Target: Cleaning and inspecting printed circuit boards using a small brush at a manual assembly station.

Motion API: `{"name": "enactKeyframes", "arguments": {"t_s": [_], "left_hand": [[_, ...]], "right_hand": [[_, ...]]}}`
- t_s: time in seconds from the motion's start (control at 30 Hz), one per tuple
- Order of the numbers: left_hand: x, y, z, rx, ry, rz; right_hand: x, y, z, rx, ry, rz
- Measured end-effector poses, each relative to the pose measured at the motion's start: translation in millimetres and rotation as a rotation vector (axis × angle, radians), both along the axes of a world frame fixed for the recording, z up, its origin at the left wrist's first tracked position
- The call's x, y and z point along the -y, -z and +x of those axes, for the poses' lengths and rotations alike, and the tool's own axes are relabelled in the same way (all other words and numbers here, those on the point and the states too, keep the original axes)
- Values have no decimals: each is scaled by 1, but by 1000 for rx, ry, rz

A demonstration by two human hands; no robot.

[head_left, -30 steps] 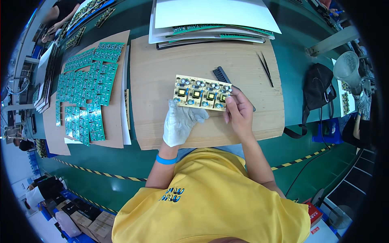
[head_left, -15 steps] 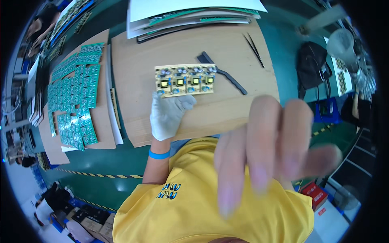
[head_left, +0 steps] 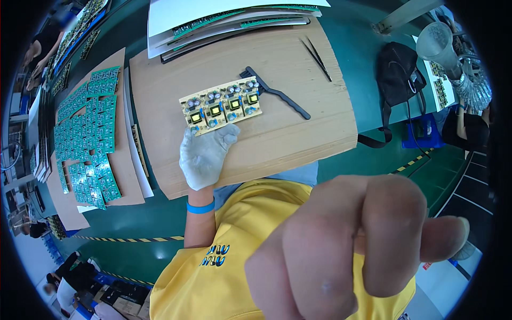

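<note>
My left hand (head_left: 201,158), in a white glove with a blue band at the wrist, holds a tan circuit board (head_left: 224,113) by its near edge. The board is tilted, its component side up, with a row of yellow-topped transformers and round capacitors. Under and beyond its right end lies a black brush (head_left: 285,101) on the cardboard. My right hand (head_left: 341,240) is bare and very near the camera, at the lower right. Its fingers are curled in and the thumb sticks out to the right; nothing shows in it, though the palm is hidden.
A cardboard sheet (head_left: 288,141) covers the worktop. Black tweezers (head_left: 318,60) lie at its far right. Stacked white sheets with green boards (head_left: 234,22) stand at the back. Many green boards (head_left: 85,130) cover cardboard at left. A black backpack (head_left: 401,74) rests at right.
My right hand has come nearer the camera, and its loosely hanging fingers have curled in. The view has shifted and turned slightly. My left hand still holds the board.
</note>
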State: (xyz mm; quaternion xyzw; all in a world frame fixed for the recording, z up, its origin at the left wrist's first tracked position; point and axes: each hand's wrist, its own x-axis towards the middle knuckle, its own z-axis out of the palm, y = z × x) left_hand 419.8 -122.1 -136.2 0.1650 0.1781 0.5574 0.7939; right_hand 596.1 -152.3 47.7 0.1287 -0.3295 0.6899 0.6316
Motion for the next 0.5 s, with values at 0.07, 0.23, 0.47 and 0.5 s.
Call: {"name": "enactKeyframes", "arguments": {"t_s": [0.07,0.23,0.47,0.5], "left_hand": [[-2,-1,-1,1,1,0],[1,-1,-2,-3,35,-8],[2,5,-13,-20,73,38],[-1,6,-15,-33,112,49]], "right_hand": [[8,3,10,-4,-8,28],[-8,15,3,-10,-11,85],[-49,76,69,966,1039,-134],[-62,92,84,1463,1395,-208]]}}
